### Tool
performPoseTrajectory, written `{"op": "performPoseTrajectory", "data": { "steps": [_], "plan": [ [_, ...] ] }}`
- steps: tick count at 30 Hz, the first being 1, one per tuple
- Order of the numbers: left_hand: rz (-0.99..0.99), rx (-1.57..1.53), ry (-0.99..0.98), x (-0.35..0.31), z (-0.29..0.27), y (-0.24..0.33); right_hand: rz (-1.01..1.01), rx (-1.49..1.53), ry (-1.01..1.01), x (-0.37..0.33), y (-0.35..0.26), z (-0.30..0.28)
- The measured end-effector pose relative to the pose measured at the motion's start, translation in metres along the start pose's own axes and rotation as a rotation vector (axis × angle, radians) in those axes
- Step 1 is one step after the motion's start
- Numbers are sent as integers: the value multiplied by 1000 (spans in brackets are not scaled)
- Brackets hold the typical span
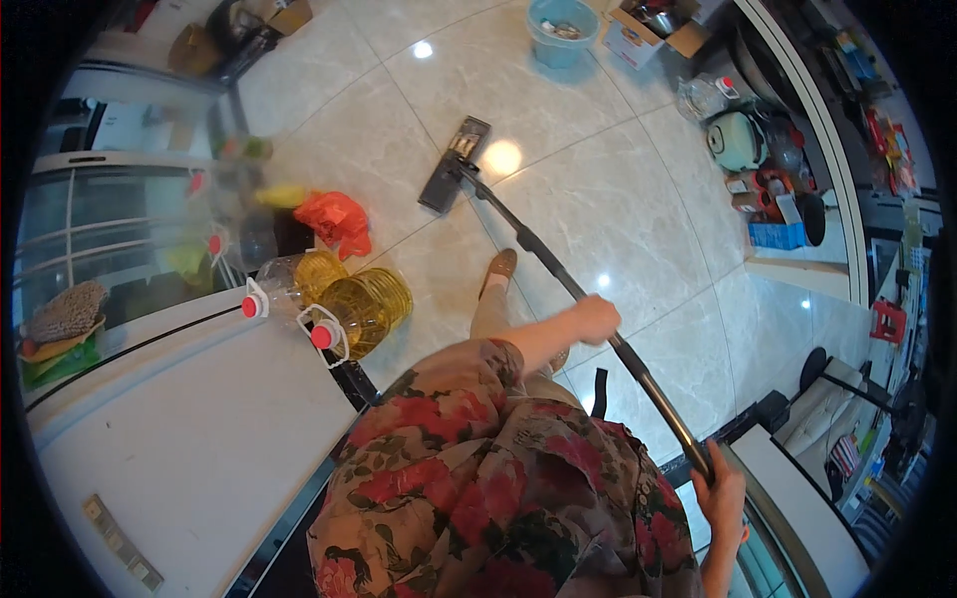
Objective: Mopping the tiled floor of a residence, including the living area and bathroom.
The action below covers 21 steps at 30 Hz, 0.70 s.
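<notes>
A vacuum cleaner wand (553,267) slants across the view, dark along most of its length and bronze-coloured toward its upper end. Its flat, dark floor head (439,189) rests on the pale tiled floor, ahead of my outstretched foot. My left hand (596,319) is closed round the middle of the tube. Lower right, my right hand (725,493) grips the wand's upper end, with part of the fingers hidden behind it. What the wand connects to past that hand is hard to make out.
Large jugs of yellow oil (384,299) and a red plastic bag (337,221) stand left of my feet, beside a white-topped cabinet (169,429). A blue bucket (561,45) and a cardboard box (630,45) are at the far side. A pale green appliance (736,143) sits right.
</notes>
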<state>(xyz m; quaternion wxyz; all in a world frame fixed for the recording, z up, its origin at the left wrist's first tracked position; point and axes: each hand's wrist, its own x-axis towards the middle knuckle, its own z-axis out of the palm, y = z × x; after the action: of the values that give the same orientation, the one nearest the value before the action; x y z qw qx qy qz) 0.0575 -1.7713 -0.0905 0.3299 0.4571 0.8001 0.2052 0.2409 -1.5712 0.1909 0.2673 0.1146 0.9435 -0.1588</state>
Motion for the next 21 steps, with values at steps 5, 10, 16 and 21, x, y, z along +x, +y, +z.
{"op": "performPoseTrajectory", "data": {
  "steps": [5, 10, 16, 21],
  "plan": [
    [-182, 115, 4, -50, -78, -122, -238, -42, -151, 109, -81, -15],
    [-406, 256, 114, -96, -111, -263, -363, -67, -199, 223, -168, 23],
    [-308, 135, -100, -75, -93, -226, -145, -53, -372, 204, -146, 16],
    [-9, -226, -42, 9, -38, -43, 349, -71, -366, 76, -96, -101]
  ]
}}
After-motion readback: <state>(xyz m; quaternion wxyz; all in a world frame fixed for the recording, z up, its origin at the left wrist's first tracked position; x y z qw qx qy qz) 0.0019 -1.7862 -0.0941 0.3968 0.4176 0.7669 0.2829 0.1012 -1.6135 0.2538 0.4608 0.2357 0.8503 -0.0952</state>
